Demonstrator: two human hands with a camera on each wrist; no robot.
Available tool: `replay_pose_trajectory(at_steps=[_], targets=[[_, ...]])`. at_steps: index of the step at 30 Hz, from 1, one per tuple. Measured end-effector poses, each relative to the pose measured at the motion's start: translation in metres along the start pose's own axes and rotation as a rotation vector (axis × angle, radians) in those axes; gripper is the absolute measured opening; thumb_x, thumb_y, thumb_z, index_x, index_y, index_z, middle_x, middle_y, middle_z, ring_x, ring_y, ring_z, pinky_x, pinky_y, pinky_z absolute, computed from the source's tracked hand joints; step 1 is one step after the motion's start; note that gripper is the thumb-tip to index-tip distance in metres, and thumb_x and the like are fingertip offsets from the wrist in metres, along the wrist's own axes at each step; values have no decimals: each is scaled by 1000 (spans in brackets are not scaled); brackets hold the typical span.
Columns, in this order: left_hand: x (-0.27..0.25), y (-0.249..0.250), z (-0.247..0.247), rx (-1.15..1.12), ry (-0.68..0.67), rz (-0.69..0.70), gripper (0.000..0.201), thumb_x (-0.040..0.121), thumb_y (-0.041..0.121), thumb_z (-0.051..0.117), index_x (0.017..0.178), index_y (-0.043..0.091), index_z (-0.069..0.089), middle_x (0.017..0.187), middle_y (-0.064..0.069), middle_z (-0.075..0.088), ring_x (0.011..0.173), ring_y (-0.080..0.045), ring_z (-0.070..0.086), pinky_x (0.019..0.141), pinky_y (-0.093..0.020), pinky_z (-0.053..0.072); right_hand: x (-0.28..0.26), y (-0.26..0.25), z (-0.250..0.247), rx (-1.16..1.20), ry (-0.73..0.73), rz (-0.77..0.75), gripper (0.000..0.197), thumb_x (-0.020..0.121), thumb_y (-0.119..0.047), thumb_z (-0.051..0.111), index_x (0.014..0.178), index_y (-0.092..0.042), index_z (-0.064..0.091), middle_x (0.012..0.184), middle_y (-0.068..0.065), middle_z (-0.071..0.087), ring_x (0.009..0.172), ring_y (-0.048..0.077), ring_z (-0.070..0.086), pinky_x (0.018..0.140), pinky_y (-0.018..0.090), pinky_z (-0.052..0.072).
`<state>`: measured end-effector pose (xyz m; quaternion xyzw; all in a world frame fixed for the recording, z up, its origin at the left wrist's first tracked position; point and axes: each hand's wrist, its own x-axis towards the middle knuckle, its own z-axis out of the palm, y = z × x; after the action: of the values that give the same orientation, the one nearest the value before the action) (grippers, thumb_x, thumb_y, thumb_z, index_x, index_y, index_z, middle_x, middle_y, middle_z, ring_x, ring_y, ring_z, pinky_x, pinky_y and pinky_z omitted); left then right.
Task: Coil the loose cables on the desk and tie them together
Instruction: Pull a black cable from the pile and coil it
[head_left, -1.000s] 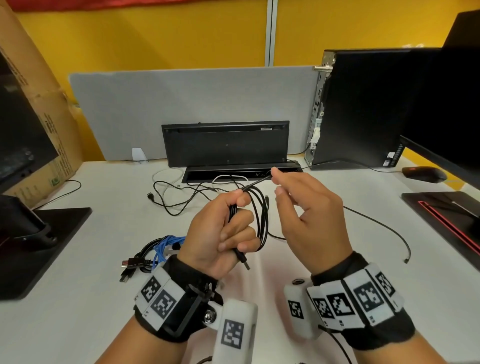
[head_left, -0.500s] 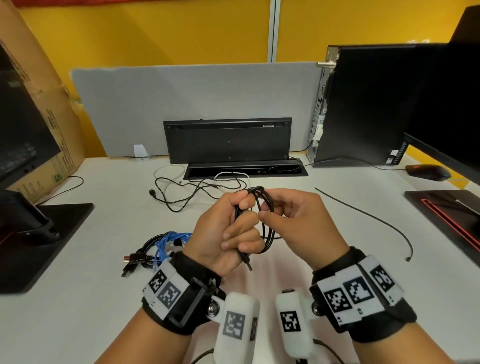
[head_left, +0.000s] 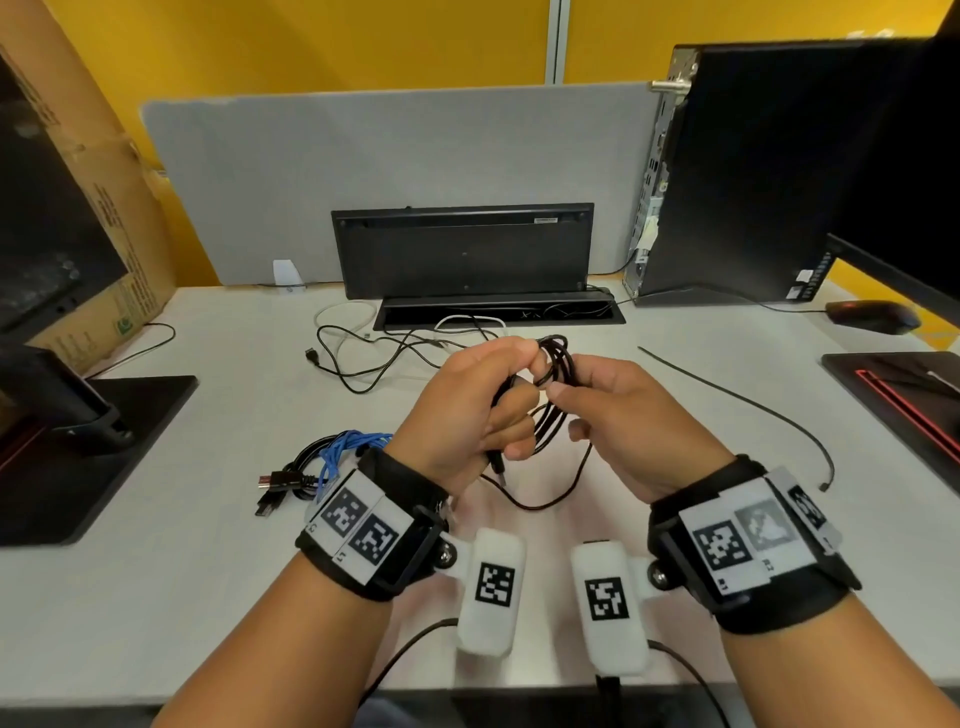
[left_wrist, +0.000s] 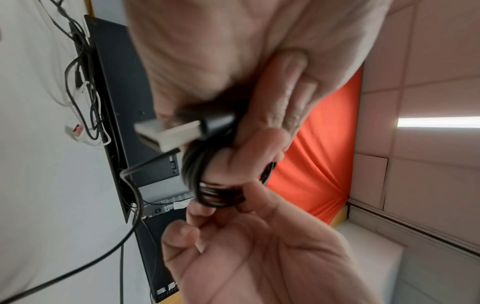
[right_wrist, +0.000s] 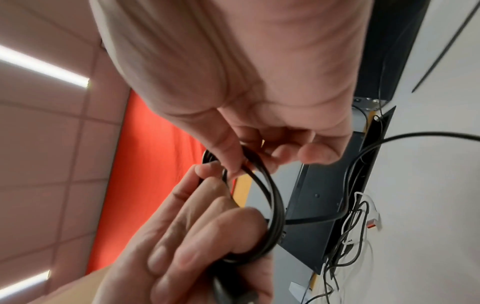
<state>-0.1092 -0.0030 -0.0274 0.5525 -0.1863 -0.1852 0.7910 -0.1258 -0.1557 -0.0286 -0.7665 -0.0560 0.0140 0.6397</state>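
Observation:
My left hand (head_left: 511, 405) grips a small coil of black USB cable (head_left: 553, 395) above the desk's middle, fingers curled round its loops. The USB plug (left_wrist: 168, 131) sticks out below that fist. My right hand (head_left: 563, 395) pinches the coil's loops (right_wrist: 272, 205) just beside the left thumb. A slack tail of the same cable (head_left: 550, 493) hangs down and curves over the desk under both hands. A coiled blue and black cable bundle (head_left: 332, 457) lies left of my left wrist. A loose tangle of black and white cables (head_left: 374, 353) lies behind the hands.
A long thin black cable (head_left: 753, 410) runs across the desk at the right. A keyboard (head_left: 462, 249) stands against the grey divider above a cable slot (head_left: 498, 312). PC tower (head_left: 753, 171), mouse (head_left: 872, 316) and monitor at right; monitor base (head_left: 78, 441) and cardboard box (head_left: 78, 182) at left.
My right hand, which held the cable stretched up and away from the coil, has come in to the coil beside the left hand. The coil holds another loop.

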Motion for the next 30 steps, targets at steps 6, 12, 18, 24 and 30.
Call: replay_pose_trajectory(at_steps=[6,12,18,24,30], targets=[[2,-3,-1,6,-13,57,28,102,24,42,86,11,59,39,6,27,31,-7,22,42,-24,35,-7,-9,-9,330,-84,31,17,85,-3,46,91,-4,62,79,1,54,81,24,46,73,37,37],[7,-6,1,227,114,117,36,105,22,37,75,12,53,46,5,26,39,-11,19,44,-24,33,-9,-13,-4,472,-147,77,20,74,-16,56,55,-17,60,71,2,50,69,16,51,85,50,45],[4,-5,2,291,243,99,33,103,23,35,73,16,47,48,7,28,41,-11,19,42,-22,29,-3,-9,-16,-281,93,-100,17,82,-2,65,85,-18,71,79,3,72,66,19,71,67,36,60],[5,-2,-5,281,400,132,33,102,22,36,72,17,48,48,6,30,40,-10,24,41,-23,29,-9,-19,-41,-122,161,17,22,88,-7,61,67,-6,71,68,8,73,72,21,73,75,37,61],[7,-8,-13,232,493,74,32,102,22,35,75,15,49,48,5,28,40,-10,23,41,-23,28,-12,-27,-57,473,201,60,16,92,-11,53,81,-6,63,52,0,34,38,13,32,36,19,35]])
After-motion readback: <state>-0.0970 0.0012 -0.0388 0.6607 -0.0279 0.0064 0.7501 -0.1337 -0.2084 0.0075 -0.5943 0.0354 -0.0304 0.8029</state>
